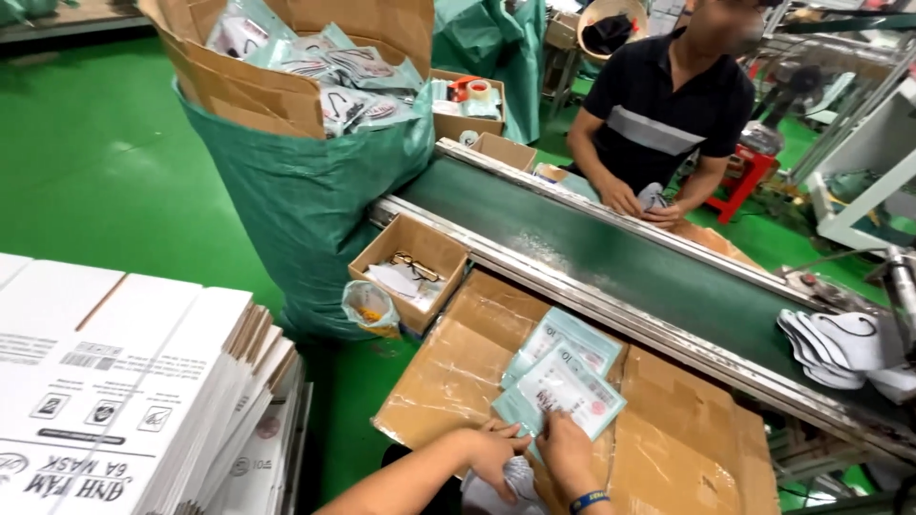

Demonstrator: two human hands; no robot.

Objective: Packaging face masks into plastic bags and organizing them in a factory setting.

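Both hands, the left hand (pixel 498 456) and the right hand (pixel 565 448), pinch the near edge of a teal mask pouch (pixel 561 393) lying atop another pouch (pixel 565 340) on the cardboard-covered surface (pixel 458 367), just beside the green conveyor belt (pixel 611 253).

A glossy green floor (pixel 105 162) surrounds a long dark conveyor belt (pixel 611 257) under bright light.

green floor (pixel 105 162), brown cardboard (pixel 458 367), striped black shirt (pixel 668 100)
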